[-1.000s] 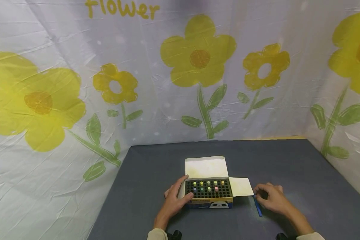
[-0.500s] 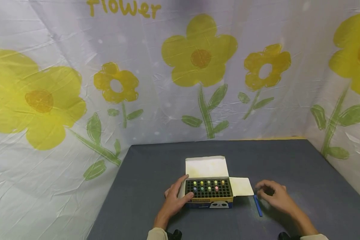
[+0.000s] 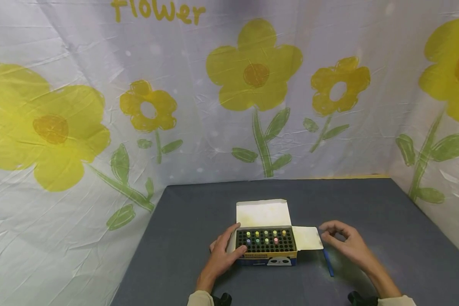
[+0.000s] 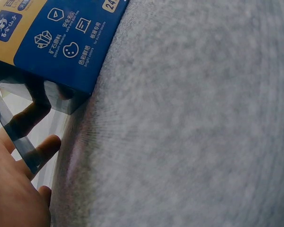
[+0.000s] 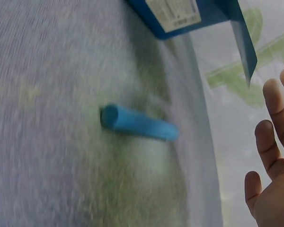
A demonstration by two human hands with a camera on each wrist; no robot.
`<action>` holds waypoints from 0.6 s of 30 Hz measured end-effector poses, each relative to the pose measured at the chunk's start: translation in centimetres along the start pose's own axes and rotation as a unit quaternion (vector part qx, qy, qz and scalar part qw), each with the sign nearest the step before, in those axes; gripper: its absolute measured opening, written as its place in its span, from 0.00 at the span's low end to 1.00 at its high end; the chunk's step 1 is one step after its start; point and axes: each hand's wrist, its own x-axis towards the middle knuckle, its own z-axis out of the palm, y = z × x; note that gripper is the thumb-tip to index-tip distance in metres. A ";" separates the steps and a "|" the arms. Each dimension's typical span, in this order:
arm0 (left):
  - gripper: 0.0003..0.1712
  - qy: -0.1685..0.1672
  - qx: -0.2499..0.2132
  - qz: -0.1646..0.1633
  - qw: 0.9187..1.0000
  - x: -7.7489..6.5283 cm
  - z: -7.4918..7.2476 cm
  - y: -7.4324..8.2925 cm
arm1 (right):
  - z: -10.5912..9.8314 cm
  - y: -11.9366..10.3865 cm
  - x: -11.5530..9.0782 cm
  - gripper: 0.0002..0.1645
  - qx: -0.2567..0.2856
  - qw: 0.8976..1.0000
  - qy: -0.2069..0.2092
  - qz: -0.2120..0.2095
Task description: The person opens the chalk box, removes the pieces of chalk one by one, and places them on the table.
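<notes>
- One blue stick (image 5: 139, 124) just beside right hand (image 3: 346, 244): probably light, stiff, brittle; pinch mid-length.
- Loosely curved there, holding nothing visible.
- Gripping box (image 3: 262, 259) with left hand (image 3: 222, 256).

On the table (image 3: 367, 204): a box (image 3: 258, 261), with a backdrop (image 3: 199, 157) behind and to both sides. Inside the box: a perforated insert (image 3: 288, 246), with upright chalk pieces (image 3: 266, 234) toward its rear, five in the back row and, just before these, four more. At the box's rear edge: a back flap (image 3: 263, 213). At its right end, extended outward: a right flap (image 3: 307, 238). Around its left end: the left hand (image 3: 223, 254), thumb at the front edge, forefinger at the rear corner. Right of the box, before the right flap's outer corner: a loose chalk stick (image 3: 328, 262), lying aslant. Behind and right of this stick, fingertips just beside the flap: the right hand (image 3: 346, 243).
</notes>
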 end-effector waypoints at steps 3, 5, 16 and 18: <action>0.39 0.001 0.001 -0.001 1.000 0.0 0.0 0.0 | 0.5 -0.3 0.3 0.12 0.005 1.000 -0.001 -0.001; 0.39 0.002 0.001 -0.001 1.000 0.0 0.0 0.1 | 0.9 -0.4 0.4 0.12 0.008 1.000 0.000 -0.003; 0.39 0.007 0.007 -0.005 1.000 -0.1 0.0 0.2 | 2.7 -2.0 1.7 0.12 -0.030 0.999 0.002 -0.014; 0.38 0.006 0.008 -0.007 1.000 -0.1 0.0 0.1 | 3.1 -2.2 2.0 0.12 -0.027 0.999 -0.001 -0.020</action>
